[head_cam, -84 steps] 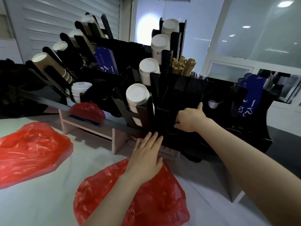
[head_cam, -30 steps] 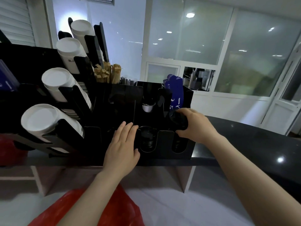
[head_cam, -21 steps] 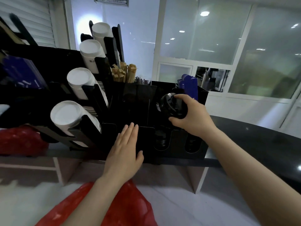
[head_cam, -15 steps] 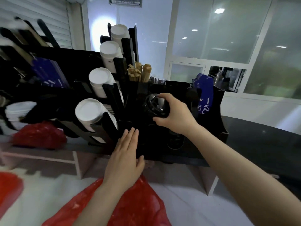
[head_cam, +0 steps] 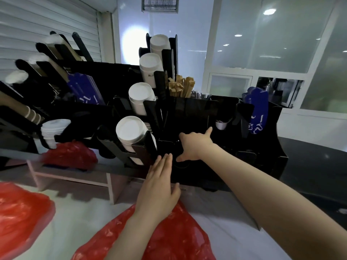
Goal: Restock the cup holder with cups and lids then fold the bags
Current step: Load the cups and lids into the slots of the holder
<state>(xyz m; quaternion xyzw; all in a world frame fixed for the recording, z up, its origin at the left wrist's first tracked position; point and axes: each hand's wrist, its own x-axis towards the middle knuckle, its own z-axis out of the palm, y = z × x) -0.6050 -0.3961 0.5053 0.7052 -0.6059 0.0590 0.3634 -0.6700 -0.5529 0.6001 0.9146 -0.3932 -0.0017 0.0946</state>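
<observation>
The black cup holder (head_cam: 193, 113) stands on a raised shelf in front of me. Stacks of white cups (head_cam: 131, 132) lie slanted in its left slots. My right hand (head_cam: 196, 145) reaches into a low front slot; thumb and fingers curve round a stack of black lids (head_cam: 173, 148) that is hard to make out against the black holder. My left hand (head_cam: 159, 184) lies flat with straight fingers against the holder's front edge. Its forearm crosses a crumpled red bag (head_cam: 174, 235) on the white table. A second red bag (head_cam: 20, 212) lies at the left.
A third red bag (head_cam: 69, 154) sits on the shelf below a stack of white lids (head_cam: 54, 130). Brown cups (head_cam: 28, 113), wooden stirrers (head_cam: 180, 87) and blue packets (head_cam: 257, 113) fill other slots. A black counter (head_cam: 309, 166) runs to the right.
My right hand carried the black lids from the right-hand slots leftward and down into a low front slot. My left hand stayed flat on the holder's front. The view swung left.
</observation>
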